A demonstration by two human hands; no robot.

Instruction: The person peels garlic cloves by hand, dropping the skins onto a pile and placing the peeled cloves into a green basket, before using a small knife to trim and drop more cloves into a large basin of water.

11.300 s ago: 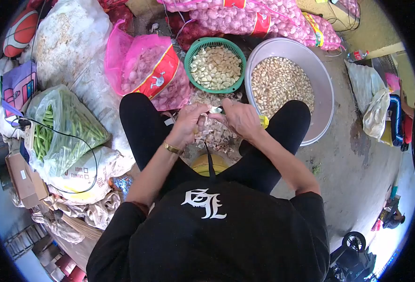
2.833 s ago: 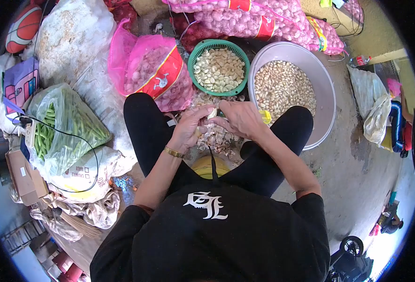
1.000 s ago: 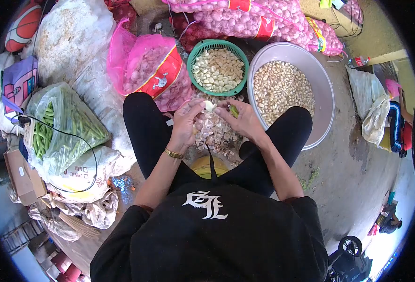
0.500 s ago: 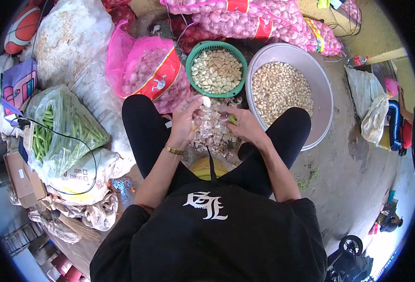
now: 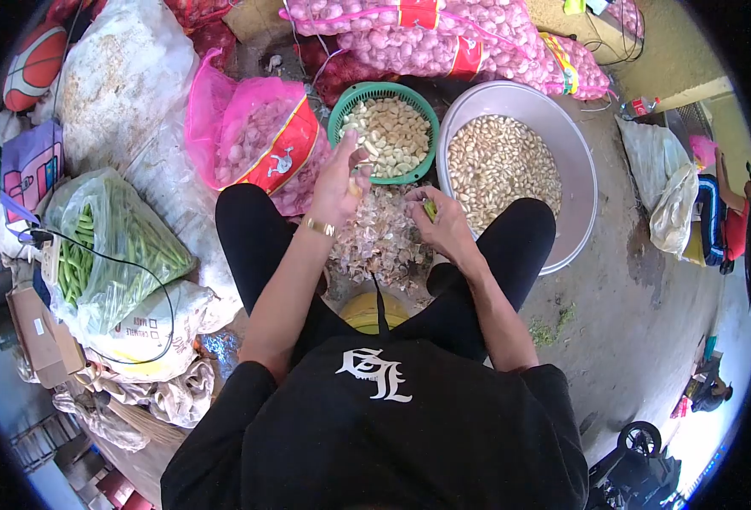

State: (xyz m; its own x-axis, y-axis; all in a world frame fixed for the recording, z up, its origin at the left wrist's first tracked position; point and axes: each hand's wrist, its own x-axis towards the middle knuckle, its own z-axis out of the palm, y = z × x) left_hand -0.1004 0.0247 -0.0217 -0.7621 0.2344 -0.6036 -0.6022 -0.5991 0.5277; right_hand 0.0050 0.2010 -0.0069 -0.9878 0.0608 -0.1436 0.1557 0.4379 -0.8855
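My left hand (image 5: 338, 189) is at the near left rim of a green basket (image 5: 335, 127) of peeled garlic cloves (image 5: 396, 136). Its fingers point into the basket and are blurred. Something pale yellow and purplish, like garlic cloves, shows in its curled grip. My right hand (image 5: 445, 223) is closed around a small knife with a yellow-green handle (image 5: 430, 209); the blade is hard to make out. Between my hands lies a heap of papery garlic skins (image 5: 375, 234). Right of the basket stands a grey tub (image 5: 581, 187) of unpeeled cloves (image 5: 503, 166) in water.
An open pink mesh sack of garlic (image 5: 260, 140) stands left of the basket, with fuller sacks (image 5: 443, 42) behind. A plastic bag of green pods (image 5: 120, 246) sits at left, a black cable (image 5: 150, 263) over it. A yellow container (image 5: 367, 310) is between my legs. Another person (image 5: 735, 221) is at far right.
My left hand has moved forward from above the skins to the basket's rim. The white clove at its fingertips no longer shows there. My right hand has shifted slightly, still gripping the knife.
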